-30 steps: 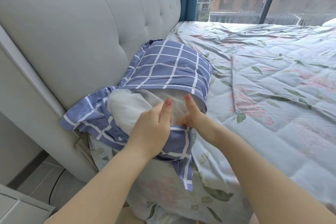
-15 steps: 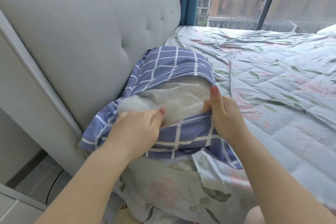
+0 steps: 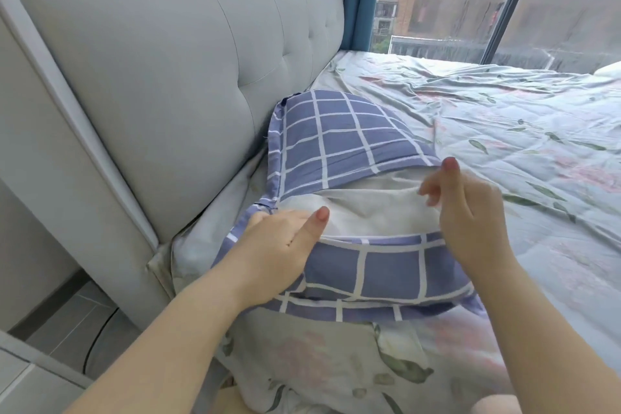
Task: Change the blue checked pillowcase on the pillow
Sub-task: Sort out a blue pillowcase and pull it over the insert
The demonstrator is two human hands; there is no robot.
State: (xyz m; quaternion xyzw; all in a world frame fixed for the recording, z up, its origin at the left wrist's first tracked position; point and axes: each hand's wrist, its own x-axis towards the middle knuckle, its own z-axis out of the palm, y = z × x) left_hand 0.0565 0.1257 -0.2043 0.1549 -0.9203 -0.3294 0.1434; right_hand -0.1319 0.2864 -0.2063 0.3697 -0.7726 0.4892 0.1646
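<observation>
The blue checked pillowcase [image 3: 336,138], by the headboard [image 3: 168,77] with the white pillow [image 3: 369,212] peeking out, looks soft and floppy, so pull at its open edge, where the left hand [image 3: 279,245] grips it; I cannot tell if the curled right hand [image 3: 470,212] holds anything.

Hemmed in along the head edge of the bed [image 3: 198,245] by the padded headboard [image 3: 174,84], close against the blue checked pillowcase [image 3: 336,134]; only a narrow crack there. Open wide toward the bed's right side, over the flat floral quilt [image 3: 504,161]. Open too at the pillowcase mouth, between upper and lower flaps, though filled in depth by the pillow [image 3: 363,208]. Crowded at that mouth by the left hand [image 3: 279,245] at one end and the right hand [image 3: 470,212] at the other. Bunched quilt folds at the near edge.
</observation>
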